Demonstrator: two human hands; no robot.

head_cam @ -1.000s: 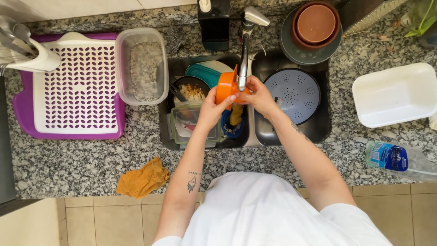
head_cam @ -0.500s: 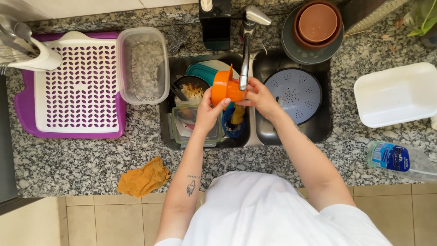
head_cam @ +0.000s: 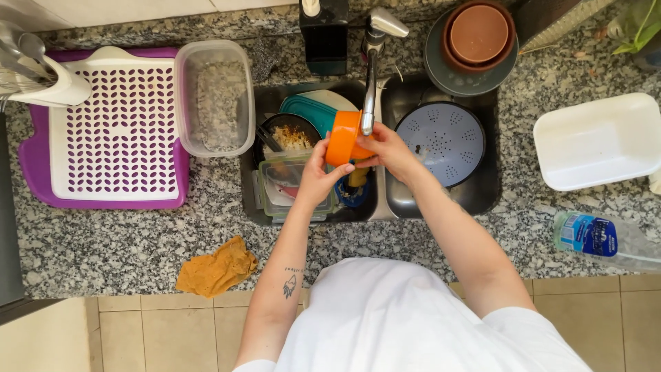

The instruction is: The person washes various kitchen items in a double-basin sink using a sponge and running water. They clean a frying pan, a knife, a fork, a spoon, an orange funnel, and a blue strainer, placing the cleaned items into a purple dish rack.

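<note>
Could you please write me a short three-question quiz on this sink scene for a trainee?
1. True or false: both hands hold the orange cup under the tap.
2. What lies on the counter left of the person? A) orange cloth B) a knife C) a sponge
3. Which sink basin holds the perforated lid?

Key: 1 true: left hand and right hand grip it. 2 A. 3 the right basin.
</note>
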